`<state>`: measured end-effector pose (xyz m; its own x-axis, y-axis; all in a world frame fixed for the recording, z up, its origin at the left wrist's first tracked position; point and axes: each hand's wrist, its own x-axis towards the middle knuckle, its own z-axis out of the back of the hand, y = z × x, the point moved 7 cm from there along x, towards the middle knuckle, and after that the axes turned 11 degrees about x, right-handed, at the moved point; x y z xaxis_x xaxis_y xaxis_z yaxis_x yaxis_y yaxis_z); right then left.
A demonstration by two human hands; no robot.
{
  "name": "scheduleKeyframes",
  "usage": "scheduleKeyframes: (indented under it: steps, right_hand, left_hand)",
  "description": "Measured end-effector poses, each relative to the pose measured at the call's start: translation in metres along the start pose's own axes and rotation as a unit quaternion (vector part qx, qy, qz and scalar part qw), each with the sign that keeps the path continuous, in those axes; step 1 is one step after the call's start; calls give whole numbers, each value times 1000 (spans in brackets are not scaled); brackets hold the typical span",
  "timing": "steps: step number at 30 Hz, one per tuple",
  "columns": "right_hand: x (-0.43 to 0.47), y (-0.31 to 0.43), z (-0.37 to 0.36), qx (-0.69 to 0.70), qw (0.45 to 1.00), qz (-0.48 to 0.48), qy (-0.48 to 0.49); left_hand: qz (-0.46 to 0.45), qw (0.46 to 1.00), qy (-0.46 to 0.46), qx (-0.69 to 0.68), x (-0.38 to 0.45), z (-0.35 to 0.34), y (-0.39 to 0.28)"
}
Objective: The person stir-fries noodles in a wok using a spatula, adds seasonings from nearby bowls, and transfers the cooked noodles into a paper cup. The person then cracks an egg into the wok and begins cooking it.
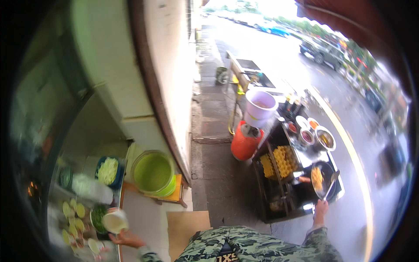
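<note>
At the lower left, my left hand (126, 238) reaches to a pale cup or bowl (115, 221), its fingers at the lower edge; whether they close on it is blurred. Right beside that stands a bowl of chopped greens (99, 217). Over the cart on the right, my right hand (321, 208) grips the handle of a metal spatula (329, 190), whose blade rests near the far rim of a black wok (327, 168). Orange-yellow food (317, 178) that looks like noodles or strips lies in the wok's left part.
Several paper cups (73, 213) and a blue tub of shredded cabbage (107, 171) stand left. A green bucket (154, 173) sits on a wooden stool (178, 193). By the cart are an orange gas cylinder (244, 144), egg trays (283, 160) and condiment bowls (307, 136).
</note>
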<state>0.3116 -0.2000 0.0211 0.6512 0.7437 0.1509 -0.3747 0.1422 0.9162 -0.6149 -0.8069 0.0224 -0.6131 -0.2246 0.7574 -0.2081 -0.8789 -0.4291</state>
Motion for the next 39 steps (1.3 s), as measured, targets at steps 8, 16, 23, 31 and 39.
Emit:
scheduleKeyframes:
  steps: [8,16,23,31,39]
  right_hand:
    - [54,-23,46,112,990,-89,13]
    - [87,21,91,30,966,-229,118]
    - [128,-10,82,-31,896,-382,226]
    - [111,-54,-42,91,879,-429,187]
    - [33,-28,-102,287,837,-459,81]
  left_hand:
    - [18,685,624,-375,-240,-17,-397]
    - [-67,477,788,-384,-363,-15,-608]
    - [-100,330,831,-436,-427,-8,-774]
    - [-159,226,911,-306,-520,-10,-902]
    - [-251,201,903,-285,-537,-16,-987]
